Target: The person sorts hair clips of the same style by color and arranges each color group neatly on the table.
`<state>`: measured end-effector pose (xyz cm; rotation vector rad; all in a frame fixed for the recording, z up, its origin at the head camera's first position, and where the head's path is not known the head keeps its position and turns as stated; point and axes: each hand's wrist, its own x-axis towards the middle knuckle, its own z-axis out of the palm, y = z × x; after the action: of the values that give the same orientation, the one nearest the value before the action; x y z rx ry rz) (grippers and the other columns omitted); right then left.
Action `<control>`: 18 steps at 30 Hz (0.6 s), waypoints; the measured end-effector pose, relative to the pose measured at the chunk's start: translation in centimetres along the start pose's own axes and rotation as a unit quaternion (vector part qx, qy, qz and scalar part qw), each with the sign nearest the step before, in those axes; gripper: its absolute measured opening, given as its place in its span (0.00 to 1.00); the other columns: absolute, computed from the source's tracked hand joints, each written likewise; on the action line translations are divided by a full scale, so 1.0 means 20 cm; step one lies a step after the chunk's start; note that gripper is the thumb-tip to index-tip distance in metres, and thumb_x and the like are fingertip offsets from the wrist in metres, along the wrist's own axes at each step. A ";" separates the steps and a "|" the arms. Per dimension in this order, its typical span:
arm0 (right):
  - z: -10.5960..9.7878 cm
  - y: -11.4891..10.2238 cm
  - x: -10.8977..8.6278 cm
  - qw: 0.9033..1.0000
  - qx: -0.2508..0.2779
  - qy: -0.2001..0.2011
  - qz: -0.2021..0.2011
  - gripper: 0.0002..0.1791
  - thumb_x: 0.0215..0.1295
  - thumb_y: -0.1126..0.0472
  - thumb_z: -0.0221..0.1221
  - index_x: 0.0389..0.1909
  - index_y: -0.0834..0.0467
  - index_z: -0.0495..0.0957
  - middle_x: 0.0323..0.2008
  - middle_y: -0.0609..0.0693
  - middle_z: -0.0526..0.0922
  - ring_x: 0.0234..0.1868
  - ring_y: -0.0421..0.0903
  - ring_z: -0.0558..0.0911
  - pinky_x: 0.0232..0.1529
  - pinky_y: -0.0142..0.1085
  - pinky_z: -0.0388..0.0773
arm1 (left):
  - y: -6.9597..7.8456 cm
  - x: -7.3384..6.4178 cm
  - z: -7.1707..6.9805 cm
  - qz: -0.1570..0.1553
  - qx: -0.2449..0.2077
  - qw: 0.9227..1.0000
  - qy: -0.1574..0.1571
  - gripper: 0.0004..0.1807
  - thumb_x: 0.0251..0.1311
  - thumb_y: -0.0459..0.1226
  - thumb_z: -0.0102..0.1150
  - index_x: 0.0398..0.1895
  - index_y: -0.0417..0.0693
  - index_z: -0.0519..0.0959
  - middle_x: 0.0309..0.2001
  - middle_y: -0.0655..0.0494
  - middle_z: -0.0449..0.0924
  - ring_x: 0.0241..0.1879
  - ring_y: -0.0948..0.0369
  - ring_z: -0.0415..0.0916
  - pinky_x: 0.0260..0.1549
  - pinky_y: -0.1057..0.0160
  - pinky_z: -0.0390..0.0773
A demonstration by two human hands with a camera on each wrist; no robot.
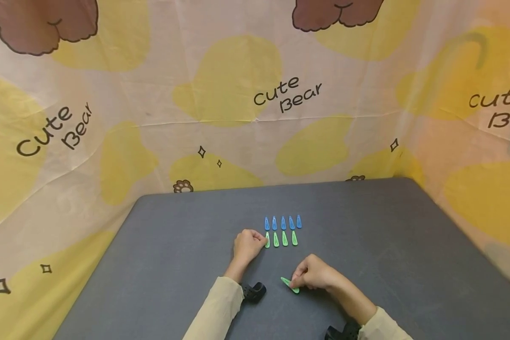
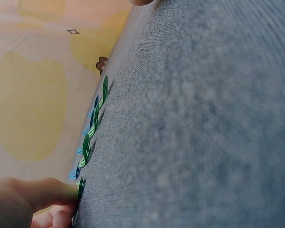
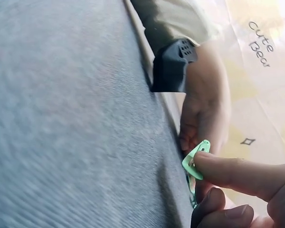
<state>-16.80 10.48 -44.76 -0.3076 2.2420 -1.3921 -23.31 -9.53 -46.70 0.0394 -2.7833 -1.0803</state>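
Note:
My right hand [image 1: 316, 273] pinches a green snap hair clip [image 1: 285, 281] between thumb and fingers, close over the near part of the table. The same clip shows large in the right wrist view, its narrow end pointing up past the fingertip. Farther forward, my left hand [image 1: 248, 244] has its thumb and fingertips at the leftmost green hair clip [image 1: 267, 241] of a row, pinching its edge; its fingers hide part of that clip in the left wrist view. More green clips [image 1: 284, 238] lie to the right of it. Directly behind runs a row of several blue hair clips [image 1: 283, 223].
The dark grey table [image 1: 174, 236] has rounded far corners. Cloth printed with bears and yellow patches [image 1: 238, 80] hangs behind it and along both sides. Black wrist devices [image 1: 254, 293] sit on both forearms, below light sleeves [image 1: 216, 309].

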 end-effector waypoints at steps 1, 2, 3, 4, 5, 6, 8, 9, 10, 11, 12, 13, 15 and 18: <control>-0.01 0.00 0.00 1.000 0.004 -0.001 -0.002 0.07 0.48 0.68 0.67 0.23 0.71 0.83 0.08 0.38 0.66 0.11 0.33 0.61 0.17 0.28 0.58 | 0.00 0.00 0.00 -0.001 -0.001 1.000 -0.002 0.08 0.47 0.36 0.66 0.16 0.43 0.83 0.16 0.52 0.81 0.15 0.64 0.67 0.21 0.65 0.67; -0.02 0.00 0.00 1.000 0.006 -0.003 -0.003 0.08 0.49 0.68 0.67 0.23 0.71 0.83 0.08 0.38 0.66 0.12 0.33 0.61 0.17 0.28 0.58 | 0.00 0.00 0.00 0.001 -0.002 1.000 -0.001 0.08 0.47 0.36 0.66 0.15 0.43 0.83 0.16 0.52 0.81 0.15 0.64 0.67 0.21 0.65 0.68; -0.02 0.00 0.00 1.000 0.008 -0.006 -0.004 0.08 0.49 0.67 0.67 0.24 0.72 0.83 0.08 0.38 0.66 0.12 0.34 0.61 0.17 0.28 0.58 | 0.00 0.00 0.01 0.002 -0.002 1.000 -0.001 0.08 0.47 0.36 0.66 0.15 0.43 0.83 0.16 0.52 0.81 0.15 0.64 0.67 0.21 0.65 0.68; -0.03 0.00 0.00 1.000 0.010 -0.009 -0.006 0.09 0.50 0.67 0.67 0.25 0.72 0.83 0.09 0.38 0.66 0.12 0.34 0.61 0.17 0.28 0.59 | 0.00 0.00 0.01 0.002 -0.002 1.000 -0.001 0.08 0.47 0.36 0.66 0.15 0.43 0.83 0.16 0.52 0.81 0.15 0.65 0.67 0.21 0.65 0.68; -0.04 0.00 0.00 1.000 0.010 -0.011 -0.008 0.09 0.50 0.67 0.67 0.25 0.72 0.83 0.09 0.38 0.67 0.12 0.34 0.61 0.17 0.28 0.59 | 0.00 0.00 0.01 0.004 -0.002 1.000 0.000 0.08 0.47 0.36 0.66 0.15 0.43 0.83 0.16 0.52 0.81 0.15 0.65 0.67 0.21 0.65 0.68; -0.04 0.00 0.01 1.000 0.011 -0.013 -0.009 0.09 0.51 0.67 0.66 0.25 0.72 0.83 0.09 0.38 0.67 0.12 0.34 0.61 0.18 0.28 0.59 | 0.00 0.00 0.01 0.004 -0.002 1.000 0.000 0.08 0.48 0.36 0.66 0.15 0.43 0.83 0.16 0.52 0.81 0.15 0.65 0.67 0.21 0.65 0.68; -0.05 0.00 0.01 1.000 0.010 -0.016 -0.013 0.10 0.52 0.66 0.66 0.26 0.72 0.83 0.09 0.38 0.67 0.13 0.34 0.62 0.18 0.29 0.59 | 0.00 0.00 0.01 0.006 -0.002 1.000 0.001 0.08 0.47 0.35 0.66 0.15 0.43 0.83 0.15 0.52 0.81 0.15 0.65 0.67 0.21 0.66 0.68; -0.05 0.00 0.01 1.000 0.009 -0.017 -0.016 0.10 0.52 0.66 0.66 0.26 0.72 0.83 0.09 0.38 0.67 0.13 0.34 0.62 0.18 0.29 0.60 | -0.01 0.00 0.01 0.006 -0.002 1.000 0.001 0.08 0.47 0.35 0.66 0.15 0.43 0.83 0.15 0.52 0.81 0.15 0.65 0.67 0.21 0.66 0.68; -0.06 0.01 0.02 1.000 0.008 -0.017 -0.017 0.10 0.53 0.65 0.66 0.26 0.72 0.83 0.09 0.38 0.67 0.13 0.34 0.62 0.18 0.28 0.60 | -0.01 0.00 0.01 0.006 -0.003 1.000 0.000 0.08 0.47 0.35 0.66 0.15 0.43 0.83 0.15 0.52 0.81 0.15 0.65 0.67 0.21 0.66 0.68; -0.06 0.01 0.02 1.000 0.008 -0.016 -0.017 0.10 0.53 0.65 0.66 0.27 0.72 0.83 0.10 0.38 0.67 0.13 0.34 0.63 0.18 0.28 0.60 | -0.01 0.00 0.01 0.008 -0.003 1.000 0.000 0.08 0.47 0.35 0.66 0.15 0.43 0.83 0.15 0.52 0.81 0.15 0.65 0.67 0.22 0.66 0.68; -0.06 0.01 0.02 1.000 0.008 -0.015 -0.018 0.11 0.53 0.65 0.66 0.27 0.72 0.82 0.10 0.38 0.67 0.13 0.34 0.63 0.18 0.28 0.60 | -0.01 0.00 0.01 0.007 -0.003 1.000 -0.001 0.08 0.47 0.35 0.66 0.15 0.43 0.83 0.15 0.52 0.81 0.15 0.65 0.67 0.22 0.66 0.68; -0.07 0.01 0.02 1.000 0.008 -0.013 -0.018 0.11 0.54 0.65 0.65 0.27 0.72 0.82 0.10 0.38 0.67 0.13 0.34 0.63 0.19 0.28 0.60 | -0.01 0.00 0.01 0.009 -0.003 1.000 0.000 0.08 0.47 0.35 0.66 0.15 0.43 0.83 0.15 0.52 0.81 0.15 0.65 0.67 0.22 0.66 0.68; -0.07 0.01 0.03 1.000 0.008 -0.008 -0.018 0.12 0.54 0.64 0.65 0.27 0.73 0.82 0.11 0.38 0.67 0.14 0.34 0.63 0.19 0.28 0.60 | -0.01 0.00 0.01 0.010 -0.003 1.000 0.000 0.08 0.47 0.36 0.66 0.16 0.43 0.83 0.15 0.52 0.81 0.15 0.65 0.67 0.22 0.66 0.68; -0.08 0.02 0.04 1.000 0.008 0.001 -0.018 0.12 0.54 0.64 0.65 0.27 0.73 0.82 0.12 0.38 0.68 0.14 0.34 0.64 0.19 0.28 0.60 | -0.01 0.00 0.01 0.008 -0.005 1.000 0.000 0.08 0.47 0.36 0.66 0.16 0.43 0.83 0.15 0.52 0.81 0.15 0.65 0.67 0.22 0.66 0.68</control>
<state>-18.24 11.63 -44.65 -0.3426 2.2375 -1.4283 -23.38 -9.54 -46.85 0.0161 -2.7743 -1.0897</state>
